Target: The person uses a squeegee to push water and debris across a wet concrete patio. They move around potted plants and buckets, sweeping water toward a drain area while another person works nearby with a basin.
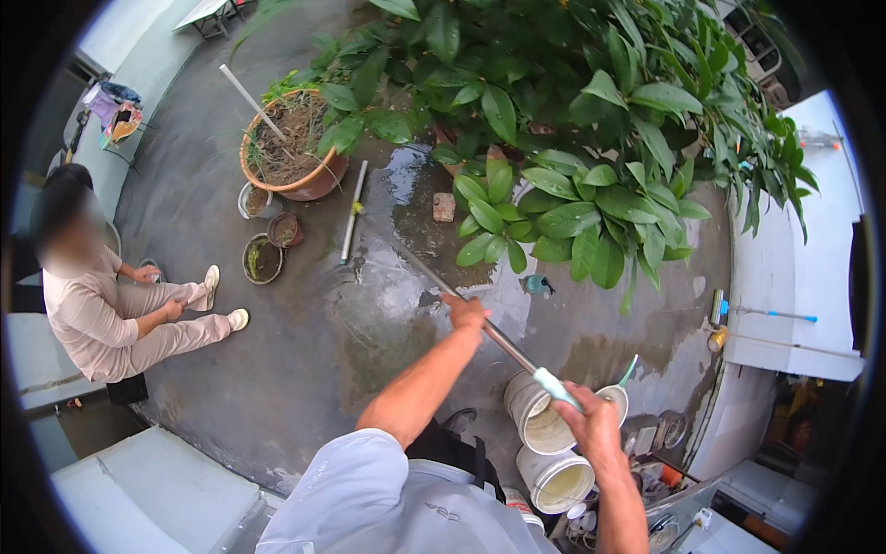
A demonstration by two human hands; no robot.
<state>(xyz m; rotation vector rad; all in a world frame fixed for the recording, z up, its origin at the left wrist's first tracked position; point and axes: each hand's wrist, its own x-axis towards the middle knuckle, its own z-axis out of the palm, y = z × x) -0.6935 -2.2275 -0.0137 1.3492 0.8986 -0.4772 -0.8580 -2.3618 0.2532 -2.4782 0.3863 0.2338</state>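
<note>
1. The grey floor (286, 379) here is wet in patches, with a big leafy plant (581, 198) standing over it.
2. I see the left fingers (460, 310) wrapped round a metal pole (506, 343), partway along its shaft.
3. The right fingers (580, 417) are curled tight on its pale green grip (556, 385).
4. From there the pole slants forward past the left fingers; white buckets (520, 399) sit low beside the right ones.

The pole (508, 345) is smooth, shiny metal with a plastic grip (556, 388). The concrete-like floor (305, 323) looks glossy where wet; the buckets (519, 399) are smooth plastic.
</note>
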